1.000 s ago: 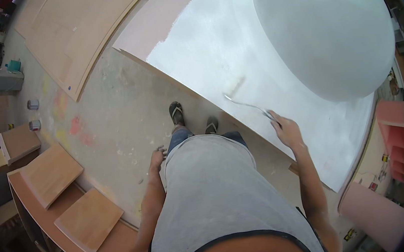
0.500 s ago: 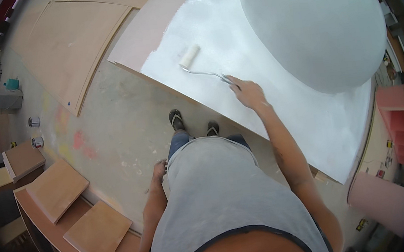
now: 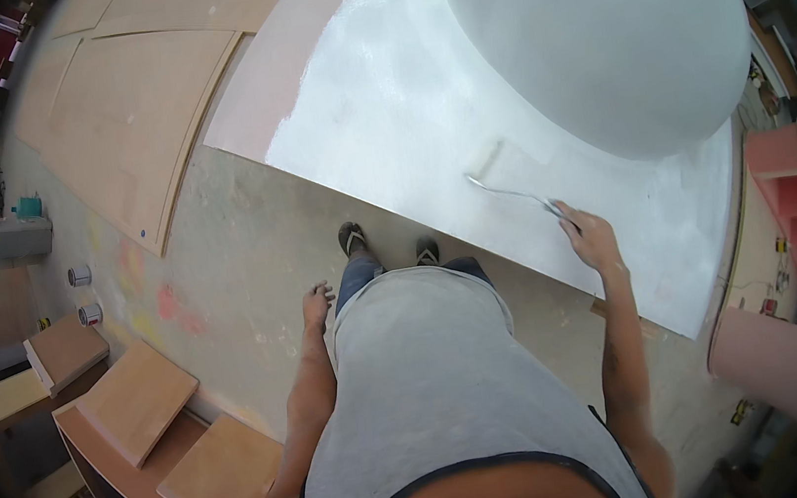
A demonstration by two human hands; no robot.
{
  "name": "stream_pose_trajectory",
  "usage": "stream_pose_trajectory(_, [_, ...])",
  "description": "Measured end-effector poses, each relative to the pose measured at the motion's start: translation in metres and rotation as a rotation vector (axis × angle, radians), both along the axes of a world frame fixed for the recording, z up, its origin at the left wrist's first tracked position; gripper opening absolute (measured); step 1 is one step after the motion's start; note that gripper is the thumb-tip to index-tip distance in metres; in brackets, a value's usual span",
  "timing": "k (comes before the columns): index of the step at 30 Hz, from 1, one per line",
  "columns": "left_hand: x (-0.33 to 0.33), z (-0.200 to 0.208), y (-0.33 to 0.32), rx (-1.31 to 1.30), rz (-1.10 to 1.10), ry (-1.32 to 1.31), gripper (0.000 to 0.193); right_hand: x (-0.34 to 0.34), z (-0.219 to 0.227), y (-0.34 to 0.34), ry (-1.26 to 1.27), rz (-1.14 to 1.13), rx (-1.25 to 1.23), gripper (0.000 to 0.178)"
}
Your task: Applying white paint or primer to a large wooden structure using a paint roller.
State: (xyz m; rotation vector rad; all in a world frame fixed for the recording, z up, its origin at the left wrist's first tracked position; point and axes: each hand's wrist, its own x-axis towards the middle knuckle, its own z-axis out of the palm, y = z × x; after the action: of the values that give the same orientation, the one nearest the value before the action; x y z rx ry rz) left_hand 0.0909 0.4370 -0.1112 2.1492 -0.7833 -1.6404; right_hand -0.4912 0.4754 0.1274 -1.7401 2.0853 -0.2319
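Roller [image 3: 513, 193] nearer the grey dome [image 3: 606, 34] than 0.5 seconds ago

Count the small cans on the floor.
2. One can stands on the floor at far left; the second can is just below it in the picture, near a brown board. Others may be hidden.

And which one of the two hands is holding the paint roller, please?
It is the right hand, which grips the paint roller by its handle; the left hand is empty, beside the grey sleeveless top.
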Motion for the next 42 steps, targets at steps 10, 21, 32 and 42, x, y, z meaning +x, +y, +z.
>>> stream_pose_trajectory(10, [-0.006, 0.042, -0.035, -0.102, -0.075, 0.048, 0.041, 0.167, -0.026, -0.246, -0.093, 0.037, 0.120, 0.039])
stream_pose_trajectory(21, [0.076, -0.022, 0.056, 0.009, -0.358, -0.206, 0.037, 0.099, 0.008, 0.020, 0.155, -0.211, -0.059, 0.032])
stream_pose_trajectory(32, [0.102, -0.017, -0.210, 0.323, -0.899, -0.204, 0.041, 0.297, 0.041, -0.046, -1.103, -0.734, 0.099, 0.030])
stream_pose_trajectory(42, [0.254, 0.007, -0.346, 0.126, -0.805, -0.043, 0.040, 0.542, 0.024, -0.179, -1.707, -1.201, 0.006, 0.037])
